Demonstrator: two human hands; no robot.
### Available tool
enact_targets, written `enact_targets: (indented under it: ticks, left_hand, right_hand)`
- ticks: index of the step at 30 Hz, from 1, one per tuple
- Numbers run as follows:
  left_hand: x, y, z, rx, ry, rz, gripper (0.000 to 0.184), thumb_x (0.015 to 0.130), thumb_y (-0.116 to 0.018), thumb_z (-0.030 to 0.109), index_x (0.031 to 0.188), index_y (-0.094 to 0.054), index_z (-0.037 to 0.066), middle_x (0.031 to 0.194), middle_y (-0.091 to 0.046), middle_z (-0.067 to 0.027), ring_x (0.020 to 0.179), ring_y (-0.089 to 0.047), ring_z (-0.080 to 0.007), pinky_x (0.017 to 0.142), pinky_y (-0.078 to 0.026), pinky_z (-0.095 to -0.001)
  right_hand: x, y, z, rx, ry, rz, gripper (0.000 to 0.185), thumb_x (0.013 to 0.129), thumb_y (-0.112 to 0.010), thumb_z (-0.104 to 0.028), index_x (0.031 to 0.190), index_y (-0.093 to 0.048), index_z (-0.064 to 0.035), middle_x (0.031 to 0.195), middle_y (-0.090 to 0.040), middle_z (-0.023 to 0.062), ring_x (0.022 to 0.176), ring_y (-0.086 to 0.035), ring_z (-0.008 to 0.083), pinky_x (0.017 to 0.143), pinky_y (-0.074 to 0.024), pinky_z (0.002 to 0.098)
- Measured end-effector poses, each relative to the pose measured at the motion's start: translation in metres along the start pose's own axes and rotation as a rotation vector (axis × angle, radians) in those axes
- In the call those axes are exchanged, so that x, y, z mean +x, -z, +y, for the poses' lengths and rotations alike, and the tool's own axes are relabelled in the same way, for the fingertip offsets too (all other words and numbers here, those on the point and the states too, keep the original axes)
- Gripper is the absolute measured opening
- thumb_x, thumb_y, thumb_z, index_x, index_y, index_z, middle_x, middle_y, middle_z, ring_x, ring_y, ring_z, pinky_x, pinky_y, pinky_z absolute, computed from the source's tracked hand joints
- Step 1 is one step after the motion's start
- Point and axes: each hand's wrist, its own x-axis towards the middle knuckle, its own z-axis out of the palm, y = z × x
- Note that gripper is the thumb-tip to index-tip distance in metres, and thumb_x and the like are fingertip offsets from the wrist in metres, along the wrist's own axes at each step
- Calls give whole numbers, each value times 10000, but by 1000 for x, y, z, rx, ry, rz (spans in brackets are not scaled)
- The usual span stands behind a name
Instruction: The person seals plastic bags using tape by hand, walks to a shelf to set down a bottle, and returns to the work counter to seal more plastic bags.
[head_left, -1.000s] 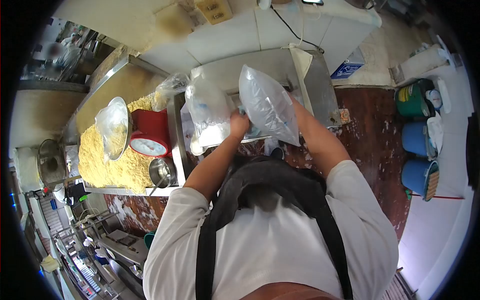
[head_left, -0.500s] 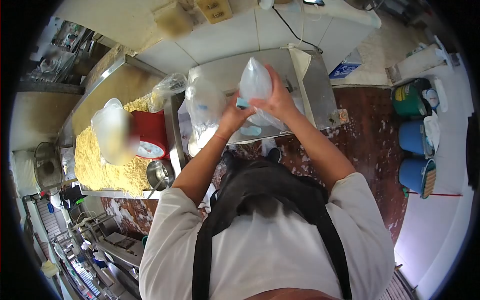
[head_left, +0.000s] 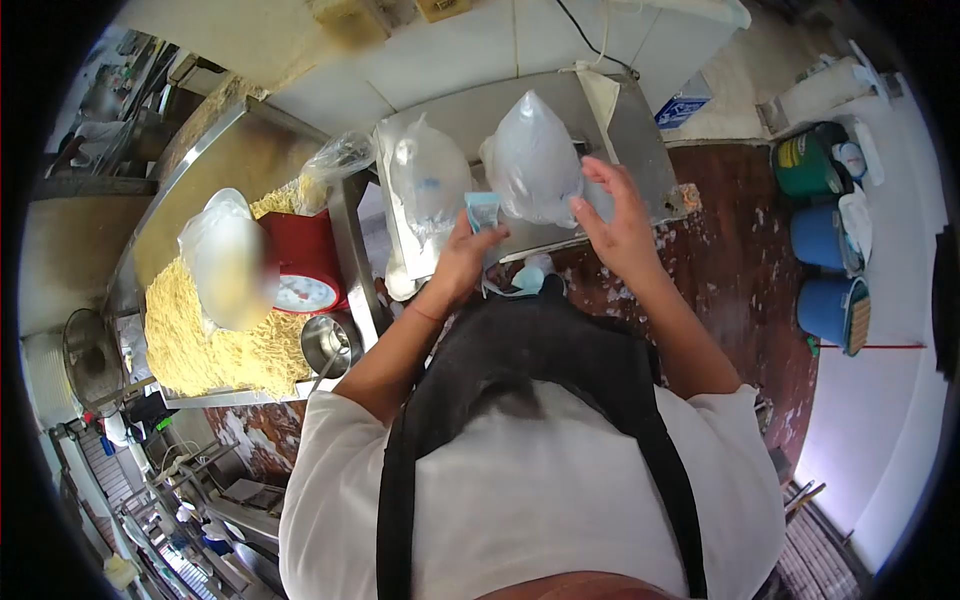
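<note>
A clear plastic bag [head_left: 535, 150], puffed out and pointed at the far end, sits on the metal table in front of me. My right hand [head_left: 622, 218] is beside its right side, thumb and fingers apart; the thumb is close to the bag, and I cannot tell if it touches. A small light-blue piece [head_left: 482, 208], like a plastic strip or packet, is pinched in my left hand [head_left: 464, 255] by the bag's lower left. A second filled clear bag [head_left: 430, 180] stands to the left. Another light-blue piece [head_left: 528, 278] shows near my apron.
Left of the bags, a metal tray [head_left: 190, 180] holds a heap of yellow shreds [head_left: 210, 355], a red scale [head_left: 305, 265] with a white bag, and a metal bowl [head_left: 330, 345]. Blue buckets [head_left: 825, 310] stand at the right wall. A black cable [head_left: 585, 35] hangs at the back.
The bag went from between both hands to resting on the table, and looks wider. My right hand has let go and moved right. My left hand keeps the light-blue piece.
</note>
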Motion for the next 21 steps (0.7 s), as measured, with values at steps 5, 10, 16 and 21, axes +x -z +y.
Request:
enact_targets:
  ticks: [5,10,16,21]
  left_hand:
    - [-55,4,83,-156,85,-372,521,1009,-474,444,1285,-529,5,1048,-617,-59,831,-573,-119,722,-474,-265]
    - [-69,19,88,43,-102,-355,391,994,-558,287,1251,-534,-6,1076,-634,-61,904,-605,-117,801,-497,-270]
    - [-70,38,97,10,-134,-194,242,982,-577,175,1133,-592,-12,926,-708,-94,697,-644,-122,615,-530,-258]
    - [-74,53,97,89,-162,-150,245,982,-574,167,1149,-586,-11,917,-697,-85,735,-635,-105,603,-532,-254]
  right_hand:
    - [4,-40,-84,128,114,-96,312,820,-723,-198,1045,-639,1,999,-616,145,945,-609,290,829,-477,373]
    - [14,-53,-105,240,-31,-152,234,839,-715,-190,932,-651,15,853,-632,121,757,-622,265,705,-487,357]
    - [16,-72,-135,65,130,115,184,785,-750,-170,900,-687,-41,873,-622,73,803,-590,238,760,-448,368]
    - [14,-76,-122,-391,512,11,225,725,-763,-175,935,-716,-110,902,-607,16,892,-544,206,833,-379,381]
